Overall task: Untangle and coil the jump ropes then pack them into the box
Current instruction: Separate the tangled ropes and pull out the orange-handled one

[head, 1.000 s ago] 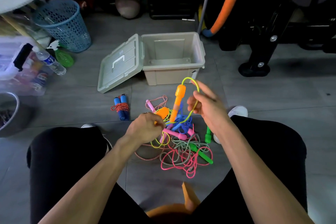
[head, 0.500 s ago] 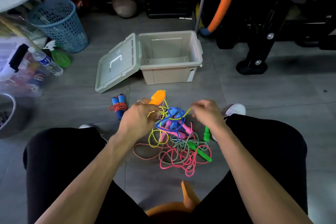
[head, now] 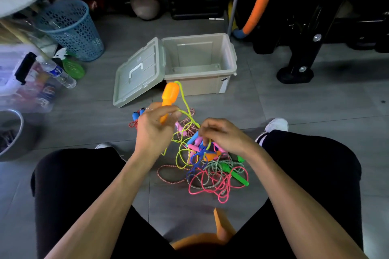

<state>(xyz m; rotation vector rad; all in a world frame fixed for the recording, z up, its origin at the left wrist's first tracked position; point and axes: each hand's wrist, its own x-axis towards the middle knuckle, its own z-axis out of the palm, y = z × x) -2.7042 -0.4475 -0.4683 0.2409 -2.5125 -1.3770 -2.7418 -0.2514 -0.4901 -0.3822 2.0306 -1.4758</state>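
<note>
Compared with half a second ago, we find the orange plastic rope handle [head: 170, 96] lifted higher, now rising in front of the open beige plastic storage box [head: 200, 65], whose hinged lid [head: 139, 73] lies folded back to the left.

Our left hand [head: 156, 130] grips the handle's lower end, fingers curled round it. The thin yellow-green cord [head: 185, 107] runs from the handle top down to our right hand [head: 221, 134], which pinches cord with bent fingers just above the tangled pile of coloured jump ropes [head: 210, 166].

The pile lies on the grey tiled floor [head: 294, 111] between our knees. A coiled blue-handled rope [head: 136, 114] rests left of the left hand. A blue perforated plastic basket [head: 71, 29] stands well apart at the left.
</note>
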